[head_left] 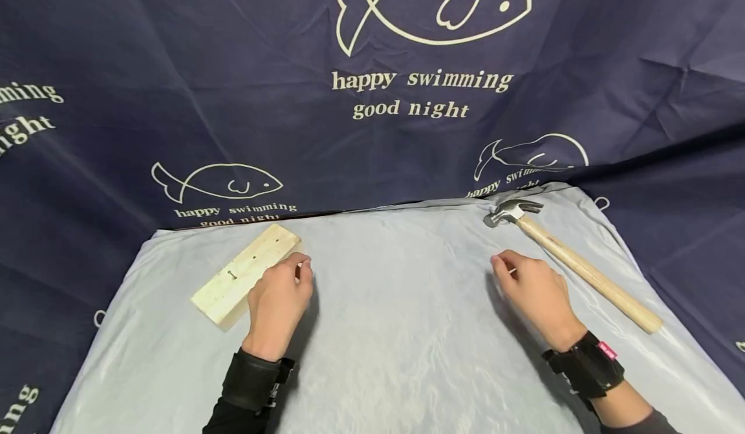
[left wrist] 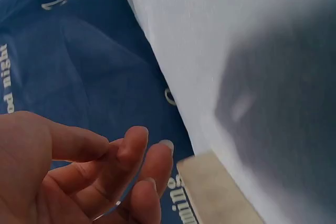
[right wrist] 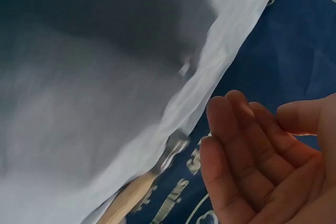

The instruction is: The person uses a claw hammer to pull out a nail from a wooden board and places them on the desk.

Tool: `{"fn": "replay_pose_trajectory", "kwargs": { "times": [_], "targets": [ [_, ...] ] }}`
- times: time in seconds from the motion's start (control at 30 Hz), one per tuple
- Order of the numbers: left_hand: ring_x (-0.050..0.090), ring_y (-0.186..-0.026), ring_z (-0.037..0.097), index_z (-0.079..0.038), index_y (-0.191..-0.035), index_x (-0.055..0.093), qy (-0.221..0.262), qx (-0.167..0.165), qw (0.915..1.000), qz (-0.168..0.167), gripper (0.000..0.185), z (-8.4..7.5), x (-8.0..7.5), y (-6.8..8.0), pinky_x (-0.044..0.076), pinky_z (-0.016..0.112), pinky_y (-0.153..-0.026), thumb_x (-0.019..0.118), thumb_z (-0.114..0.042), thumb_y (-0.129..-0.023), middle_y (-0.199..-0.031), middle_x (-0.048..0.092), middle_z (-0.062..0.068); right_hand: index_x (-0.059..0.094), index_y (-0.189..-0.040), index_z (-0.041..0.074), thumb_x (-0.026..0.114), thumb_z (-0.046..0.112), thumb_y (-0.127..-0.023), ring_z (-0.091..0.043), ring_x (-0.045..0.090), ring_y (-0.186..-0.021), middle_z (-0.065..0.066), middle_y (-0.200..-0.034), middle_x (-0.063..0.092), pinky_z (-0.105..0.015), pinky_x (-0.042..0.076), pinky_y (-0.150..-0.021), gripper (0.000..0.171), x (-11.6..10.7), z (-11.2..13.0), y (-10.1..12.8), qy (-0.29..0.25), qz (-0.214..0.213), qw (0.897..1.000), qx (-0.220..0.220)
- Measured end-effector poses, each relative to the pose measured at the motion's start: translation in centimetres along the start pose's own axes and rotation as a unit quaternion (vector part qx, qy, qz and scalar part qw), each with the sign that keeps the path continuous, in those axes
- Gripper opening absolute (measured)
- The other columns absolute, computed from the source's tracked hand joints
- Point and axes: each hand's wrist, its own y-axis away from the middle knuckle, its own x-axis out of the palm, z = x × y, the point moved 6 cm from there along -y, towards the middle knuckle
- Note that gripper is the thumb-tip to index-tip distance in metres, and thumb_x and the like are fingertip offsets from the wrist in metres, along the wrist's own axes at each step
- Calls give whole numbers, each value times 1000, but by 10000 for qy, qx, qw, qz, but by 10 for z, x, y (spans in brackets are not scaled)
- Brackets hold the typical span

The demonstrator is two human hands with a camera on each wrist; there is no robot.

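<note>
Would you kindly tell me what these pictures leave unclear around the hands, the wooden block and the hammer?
- Head view: whether the left hand touches the wooden block; the hand covers that edge.
- Head view: marks on the block, too small.
- Right wrist view: hammer blurred, handle cut off by the bottom edge.
- Left wrist view: block blurred, cut off below.
</note>
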Motion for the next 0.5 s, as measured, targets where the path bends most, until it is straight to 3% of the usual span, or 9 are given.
{"fn": "replay_pose_trajectory", "kwargs": {
  "times": [0.1, 0.2, 0.33, 0.4, 0.5],
  "targets": [
    [65, -67, 26, -17, -121, 74, 25, -181, 9997, -159, 28, 11, -9, -1, 43, 39, -49, 53, -26, -105, -100, 75, 6, 72, -121, 16, 51, 34, -107, -35, 75, -86, -10, -99, 79, -51, 51, -59, 31, -6, -15, -3, -15, -117, 9999, 77],
    [68, -71, 30, -17, -117, 75, -10, -374, 9973, -634, 28, 23, -22, -4, 43, 44, -48, 53, -26, -104, -99, 76, 7, 67, -128, 10, 53, 30, -106, -36, 74, -88, -15, -102, 77, -51, 50, -61, 32, -12, -31, -7, -65, -230, 9996, 173],
    [70, -81, 37, -13, -114, 76, -12, -554, 9916, -1170, 26, 41, -34, -5, 46, 54, -52, 55, -24, -103, -101, 75, 10, 61, -133, 2, 57, 24, -104, -49, 63, -101, -26, -115, 68, -61, 46, -74, 37, -15, -52, -8, -79, -348, 9990, 252],
    [70, -90, 39, -11, -115, 75, 30, -602, 9906, -1232, 26, 51, -37, -5, 49, 58, -59, 56, -24, -103, -107, 74, 12, 57, -136, -1, 57, 23, -103, -54, 54, -109, -31, -124, 61, -65, 42, -81, 41, -15, -62, -8, -59, -352, 9988, 334],
    [64, -103, 41, -7, -121, 72, 219, -542, 9908, -1222, 28, 62, -39, -6, 50, 60, -73, 57, -23, -104, -115, 68, 17, 50, -142, -1, 56, 26, -103, -59, 42, -117, -36, -136, 47, -67, 35, -82, 48, -13, -76, -8, 57, -215, 9977, 634]
  ]
}}
